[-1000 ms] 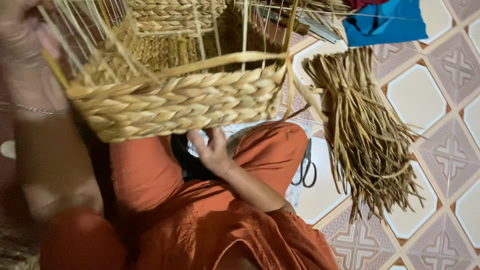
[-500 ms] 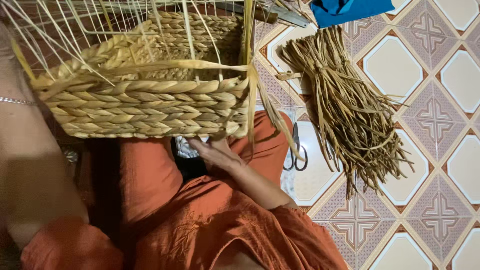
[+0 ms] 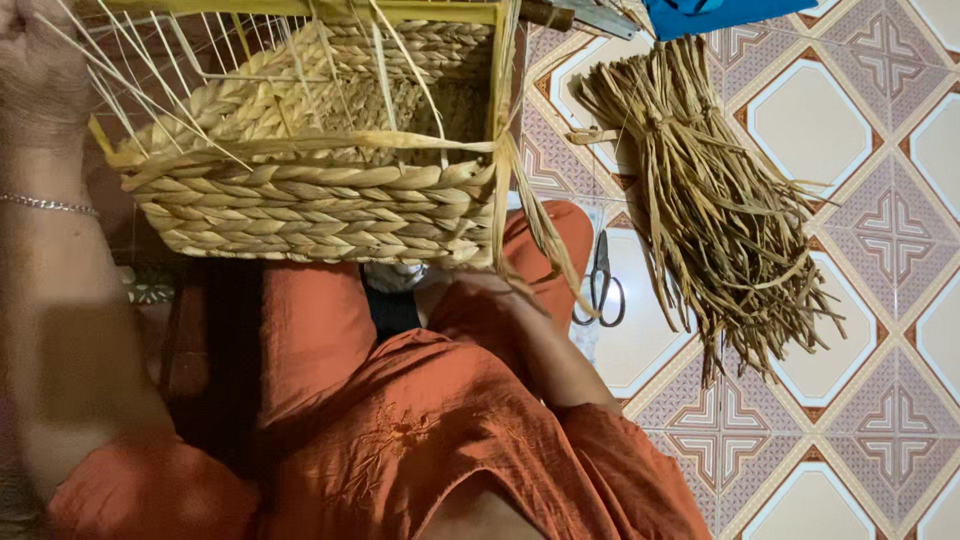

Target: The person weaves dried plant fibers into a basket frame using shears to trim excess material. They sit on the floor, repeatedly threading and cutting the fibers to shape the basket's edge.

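Half-woven braided basket (image 3: 320, 190), upper left of frame, on the lap. Left hand (image 3: 40, 60) grips its frame edge, fingers curled. Right hand (image 3: 470, 300) under the basket; finger state cannot tell. Risk: loose strand (image 3: 545, 235) slackening, thin stakes (image 3: 200, 70) snapping if bent.

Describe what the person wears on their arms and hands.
The left hand is bare, with no glove or ring that shows. A thin silver chain bracelet circles the left wrist, and the forearm below it is uncovered. The right hand is mostly hidden under the woven basket; its forearm is bare too. Loose rust-orange sleeves with a plain hem end near the elbows.
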